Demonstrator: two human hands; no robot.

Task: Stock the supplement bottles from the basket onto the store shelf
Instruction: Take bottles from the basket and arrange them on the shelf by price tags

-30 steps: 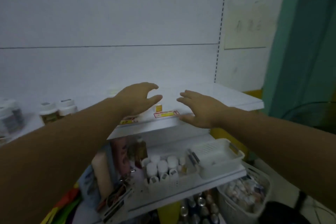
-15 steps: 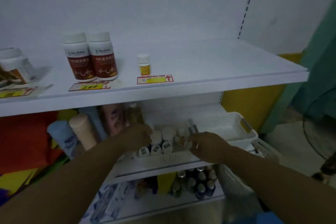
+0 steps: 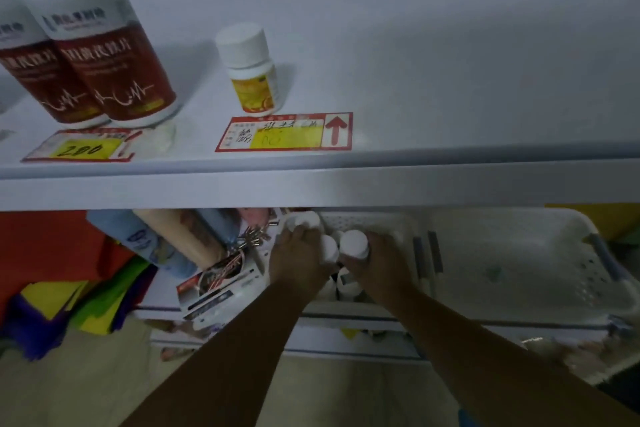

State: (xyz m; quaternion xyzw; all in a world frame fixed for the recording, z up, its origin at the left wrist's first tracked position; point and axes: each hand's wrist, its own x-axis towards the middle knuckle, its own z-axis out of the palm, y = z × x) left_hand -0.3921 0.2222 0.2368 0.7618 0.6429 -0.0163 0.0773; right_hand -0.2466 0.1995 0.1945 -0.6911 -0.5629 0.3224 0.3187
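Both hands reach into a white plastic basket [image 3: 391, 222] on the lower shelf. My left hand [image 3: 298, 256] is closed around white-capped supplement bottles [image 3: 304, 220]. My right hand [image 3: 377, 263] grips another small white-capped bottle [image 3: 354, 243]. More white bottles [image 3: 346, 282] lie in the basket between and under my hands, partly hidden. On the white upper shelf [image 3: 450, 107] stands one small bottle with a yellow label [image 3: 251, 71], behind a red and yellow price tag [image 3: 285, 132].
Two large red-labelled bottles [image 3: 104, 62] stand at the upper shelf's left, above a tag reading 200 [image 3: 81, 148]. A second white basket [image 3: 519, 260] sits to the right on the lower shelf. Tubes, packets and coloured cloth [image 3: 145, 253] crowd the lower left.
My hands dropped from the upper shelf to the basket on the lower shelf and closed on bottles. The view tilted down and moved closer to the shelves.
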